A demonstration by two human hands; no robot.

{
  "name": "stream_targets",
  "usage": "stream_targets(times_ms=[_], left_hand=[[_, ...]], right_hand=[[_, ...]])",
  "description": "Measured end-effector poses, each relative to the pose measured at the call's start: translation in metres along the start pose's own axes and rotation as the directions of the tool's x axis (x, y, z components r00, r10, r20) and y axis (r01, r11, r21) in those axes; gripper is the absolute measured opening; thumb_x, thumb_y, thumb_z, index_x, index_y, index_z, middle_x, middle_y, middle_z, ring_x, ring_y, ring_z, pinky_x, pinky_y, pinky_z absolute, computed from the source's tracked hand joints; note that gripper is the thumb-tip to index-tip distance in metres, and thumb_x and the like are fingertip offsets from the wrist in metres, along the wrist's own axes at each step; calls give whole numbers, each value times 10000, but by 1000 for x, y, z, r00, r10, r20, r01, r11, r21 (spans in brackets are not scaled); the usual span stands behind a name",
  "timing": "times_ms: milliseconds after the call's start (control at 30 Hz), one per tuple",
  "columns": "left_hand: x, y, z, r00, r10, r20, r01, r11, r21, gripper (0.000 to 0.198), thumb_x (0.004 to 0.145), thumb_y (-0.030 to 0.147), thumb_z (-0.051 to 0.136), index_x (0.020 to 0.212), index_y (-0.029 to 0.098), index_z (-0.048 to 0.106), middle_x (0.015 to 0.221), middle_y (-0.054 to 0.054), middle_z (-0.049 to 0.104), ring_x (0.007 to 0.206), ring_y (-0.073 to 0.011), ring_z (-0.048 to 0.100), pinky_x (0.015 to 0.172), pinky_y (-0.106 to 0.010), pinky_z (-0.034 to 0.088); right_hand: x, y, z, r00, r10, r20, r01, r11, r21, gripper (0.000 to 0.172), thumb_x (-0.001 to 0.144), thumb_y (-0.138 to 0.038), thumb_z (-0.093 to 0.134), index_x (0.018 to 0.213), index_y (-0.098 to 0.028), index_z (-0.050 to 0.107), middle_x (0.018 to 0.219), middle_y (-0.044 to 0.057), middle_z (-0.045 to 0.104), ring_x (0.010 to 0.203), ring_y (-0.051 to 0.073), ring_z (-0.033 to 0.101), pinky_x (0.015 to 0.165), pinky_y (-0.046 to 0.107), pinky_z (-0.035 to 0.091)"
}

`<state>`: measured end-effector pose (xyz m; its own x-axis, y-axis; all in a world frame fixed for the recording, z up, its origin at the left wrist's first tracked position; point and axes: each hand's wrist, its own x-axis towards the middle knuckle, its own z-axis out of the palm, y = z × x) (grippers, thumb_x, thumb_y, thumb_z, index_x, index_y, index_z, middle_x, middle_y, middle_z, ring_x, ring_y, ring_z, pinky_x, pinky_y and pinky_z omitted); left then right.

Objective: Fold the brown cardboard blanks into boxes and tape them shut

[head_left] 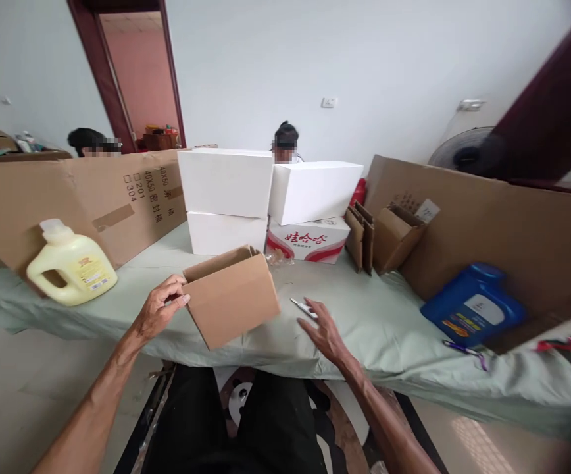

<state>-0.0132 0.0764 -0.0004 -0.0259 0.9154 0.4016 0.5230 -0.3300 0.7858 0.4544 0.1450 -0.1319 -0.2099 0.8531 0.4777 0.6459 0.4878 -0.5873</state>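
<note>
A small brown cardboard box (pixel 236 299) is tilted over the front of the table, its top side open. My left hand (pixel 163 304) grips the box's left upper edge between thumb and fingers. My right hand (pixel 322 329) is to the right of the box, apart from it, with its fingers spread. A slim white pen-like tool (pixel 303 307) lies on the cloth at those fingertips; whether they touch it I cannot tell. Crumpled clear plastic (pixel 279 259) lies behind the box.
White boxes (pixel 225 183) and a red-and-white carton (pixel 308 241) are stacked at the back. Large cardboard panels (pixel 493 243) flank both sides. A yellow jug (pixel 75 266) stands left, a blue bottle (pixel 473 306) right, beside folded cardboard (pixel 397 237). Two people sit behind.
</note>
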Motion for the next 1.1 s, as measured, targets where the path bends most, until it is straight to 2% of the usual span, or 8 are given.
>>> stream_targets(times_ms=[100,233,400,533,600,700,800,1100], left_hand=[[5,-15,11,991,-124,48,130,982,-135,483,808,638,730,613,246,527,813,-46,617,818,-247,604,748,-354,556],[8,-35,32,975,-206,87,219,957,-191,532,801,742,703,705,244,544,684,2,571,668,-214,609,685,-366,596],[-12,-62,51,962,-268,47,272,954,-124,847,747,761,784,1375,219,615,1048,-94,761,987,-333,773,844,-457,680],[-32,-84,56,991,-133,20,133,991,-30,1086,798,710,781,1695,272,355,1659,-204,507,1268,-382,734,917,-486,700],[-40,-89,57,996,-53,74,50,998,32,1179,774,647,844,1746,318,264,1791,-212,337,1392,-435,673,938,-520,702],[-48,-88,62,985,29,169,-60,981,182,1332,680,477,976,1767,358,217,1853,-206,220,1583,-518,483,1062,-588,657],[-55,-84,73,963,94,253,-174,932,317,1389,660,296,1015,1768,412,184,1878,-157,169,1673,-500,341,1252,-619,521],[-58,-80,83,941,214,261,-300,884,359,1345,756,231,974,1773,413,112,1850,-160,263,1676,-440,370,1325,-596,449]], right_hand=[[7,-46,10,983,-19,182,-42,945,324,685,1017,-468,662,1661,-325,478,1603,125,571,1295,273,654,1020,433,587],[4,-75,21,977,-21,212,-68,912,404,692,1014,-517,692,1656,-336,506,1580,102,597,1330,278,618,1003,393,574],[-10,-64,35,978,20,207,-104,909,403,663,1029,-619,652,1592,-277,579,1472,127,665,1119,244,675,836,334,577],[-11,-55,44,980,37,196,-115,907,405,605,1030,-642,639,1506,-268,649,1391,120,713,1023,232,706,859,359,595],[-10,-54,48,980,54,190,-129,903,410,580,1031,-634,637,1469,-255,671,1354,122,729,1018,238,705,877,374,598],[-8,-52,53,977,81,197,-159,894,419,557,1026,-620,637,1438,-250,691,1324,120,744,1017,245,697,890,388,596],[-7,-50,58,971,104,215,-189,885,425,578,1016,-615,633,1447,-233,686,1339,131,740,999,239,695,862,378,595],[-5,-52,59,973,132,190,-203,881,428,577,1003,-646,628,1364,-209,738,1273,137,766,968,244,700,837,372,593]])
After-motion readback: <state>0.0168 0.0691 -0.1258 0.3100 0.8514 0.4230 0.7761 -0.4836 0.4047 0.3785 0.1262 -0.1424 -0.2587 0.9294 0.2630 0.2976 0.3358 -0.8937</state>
